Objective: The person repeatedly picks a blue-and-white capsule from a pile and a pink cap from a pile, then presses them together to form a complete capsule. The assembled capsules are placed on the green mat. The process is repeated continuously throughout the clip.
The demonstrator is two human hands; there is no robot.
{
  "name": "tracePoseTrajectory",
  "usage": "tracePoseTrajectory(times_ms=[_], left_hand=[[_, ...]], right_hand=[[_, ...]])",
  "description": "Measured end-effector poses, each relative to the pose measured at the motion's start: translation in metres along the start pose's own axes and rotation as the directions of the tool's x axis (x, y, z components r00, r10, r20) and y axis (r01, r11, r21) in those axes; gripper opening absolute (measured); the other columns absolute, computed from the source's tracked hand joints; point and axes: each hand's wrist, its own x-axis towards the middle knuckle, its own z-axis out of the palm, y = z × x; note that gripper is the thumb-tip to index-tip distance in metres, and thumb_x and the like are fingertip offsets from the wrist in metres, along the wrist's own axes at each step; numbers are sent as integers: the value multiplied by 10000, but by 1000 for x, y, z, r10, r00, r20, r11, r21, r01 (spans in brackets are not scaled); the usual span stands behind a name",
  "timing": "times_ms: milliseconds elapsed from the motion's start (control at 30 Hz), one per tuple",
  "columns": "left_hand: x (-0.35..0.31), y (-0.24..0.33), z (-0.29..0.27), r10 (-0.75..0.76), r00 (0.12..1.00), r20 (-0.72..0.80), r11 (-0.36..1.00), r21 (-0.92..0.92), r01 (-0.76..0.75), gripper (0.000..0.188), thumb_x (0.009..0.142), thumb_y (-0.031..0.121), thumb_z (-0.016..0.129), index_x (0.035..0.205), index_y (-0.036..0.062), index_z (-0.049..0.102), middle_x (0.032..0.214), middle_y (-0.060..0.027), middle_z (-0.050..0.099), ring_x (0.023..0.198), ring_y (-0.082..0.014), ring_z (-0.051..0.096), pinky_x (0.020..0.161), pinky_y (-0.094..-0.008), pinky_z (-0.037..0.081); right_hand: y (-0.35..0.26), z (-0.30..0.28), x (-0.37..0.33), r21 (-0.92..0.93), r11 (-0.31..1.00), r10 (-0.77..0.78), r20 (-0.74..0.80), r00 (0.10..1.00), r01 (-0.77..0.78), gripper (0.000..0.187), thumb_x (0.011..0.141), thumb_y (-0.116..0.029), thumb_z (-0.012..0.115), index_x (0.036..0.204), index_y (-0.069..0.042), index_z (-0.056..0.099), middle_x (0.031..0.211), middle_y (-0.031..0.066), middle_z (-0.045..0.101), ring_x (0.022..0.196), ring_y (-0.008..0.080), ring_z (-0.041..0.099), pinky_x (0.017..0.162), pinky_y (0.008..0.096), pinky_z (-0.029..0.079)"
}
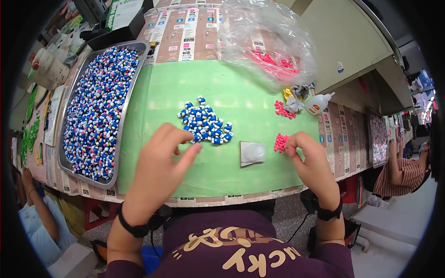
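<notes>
My left hand (164, 160) reaches the near left edge of a loose heap of small blue-and-white figure-like pieces (204, 123) on the green mat. Its thumb and index finger are apart, and no piece shows between them. Over on the right, my right hand (309, 160) has its thumb and index finger closed together at the edge of a small pile of pink pieces (280, 142). Whatever lies within that pinch is tiny and looks pink. Between the hands sits a whitish square pad with a round clear disc (253, 153).
A metal tray (121, 111) full of painted pieces stands on the left. At the back right lie a clear plastic bag (266, 37) with pink pieces, crumpled foil (295, 98), more pink bits (284, 110) and a white squeeze bottle (319, 103). Other people sit on both sides.
</notes>
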Motion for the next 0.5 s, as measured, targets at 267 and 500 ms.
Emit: tracePoseTrajectory(times_ms=[267, 500], left_hand=[[7, -7, 26, -85, 986, 141, 995, 59, 78, 194, 786, 14, 730, 881, 0, 561, 822, -96, 596, 675, -203, 588, 605, -310, 476], [-3, -6, 23, -76, 989, 129, 992, -90, 88, 187, 788, -26, 712, 905, 0, 569, 848, -86, 596, 747, -184, 625, 638, -290, 505]], right_hand=[[3, 13, 8, -246, 947, -202, 41, 978, 206, 129, 757, 22, 582, 800, -77, 511, 755, 55, 540, 767, 259, 542, 745, 376, 395], [-4, 18, 6, -378, 906, -178, 65, 982, 189, 125, 756, 11, 574, 808, -88, 518, 754, 58, 540, 783, 251, 550, 765, 387, 391]])
